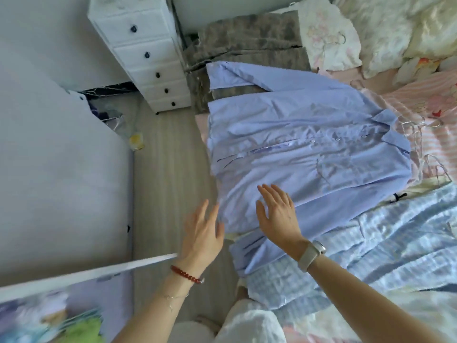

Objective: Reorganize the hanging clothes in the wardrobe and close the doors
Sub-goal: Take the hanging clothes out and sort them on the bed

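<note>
On the bed [371, 85], at the right of the scene, a light blue button-up shirt [296, 149] lay spread flat, front side up, its button placket running left to right. Its long axis lay across the view — collar [393, 134] pointing right, toward the pink striped bedding [420, 144], hem hanging at the left over the bed's edge above the wooden floor [168, 169]. One sleeve [237, 75] stretched along the far side, over a grey blanket [247, 38]. Beneath the shirt's near edge lay a blue-and-white checked garment [371, 243].

Both hands were held flat with fingers straight and slightly spread, gripping nothing. The right hand [277, 216], a watch on its wrist, lay over the near-left part of the shirt; whether it pressed the cloth I could not tell. The left hand [202, 233], with a red bead bracelet [185, 274], hovered just beside the hem, at the bed's edge.

Far left stood a white chest of drawers [146, 55] with dark knobs.
</note>
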Demonstrator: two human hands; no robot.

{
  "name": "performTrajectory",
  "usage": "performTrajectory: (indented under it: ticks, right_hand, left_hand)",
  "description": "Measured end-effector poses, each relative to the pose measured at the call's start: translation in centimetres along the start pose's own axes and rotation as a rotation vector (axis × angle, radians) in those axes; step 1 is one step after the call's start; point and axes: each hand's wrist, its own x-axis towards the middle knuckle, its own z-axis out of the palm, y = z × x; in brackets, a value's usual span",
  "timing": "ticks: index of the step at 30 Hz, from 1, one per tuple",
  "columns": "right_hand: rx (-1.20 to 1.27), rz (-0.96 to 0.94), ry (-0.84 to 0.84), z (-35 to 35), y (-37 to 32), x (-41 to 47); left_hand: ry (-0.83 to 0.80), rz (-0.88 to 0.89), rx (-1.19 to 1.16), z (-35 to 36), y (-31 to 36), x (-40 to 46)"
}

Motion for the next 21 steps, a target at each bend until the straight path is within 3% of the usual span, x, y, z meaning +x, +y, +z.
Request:
performTrajectory:
  ticks: [6,12,15,21]
  right_hand:
    - [-0.198,-0.475,-0.136,7.2,-11.5,-8.3]
    - [-0.183,-0.813,-0.318,14.6,-23.2,-16.2]
    - [-0.188,-0.976,-0.441,18.4,-30.0,-18.7]
    - [-0.012,-1.282,-0.507,22.6,-45.9,-23.6]
  left_hand:
    - [0.095,-0.111,0.062,-2.4,-10.9,-13.7]
    - [0.191,-0.447,0.105,-6.0,-21.9,-28.3]
    - [0.355,-0.631,0.085,-9.0,-26.6,-34.9]
    - [0.653,-0.899,0.259,-17.4,-32.5,-46.6]
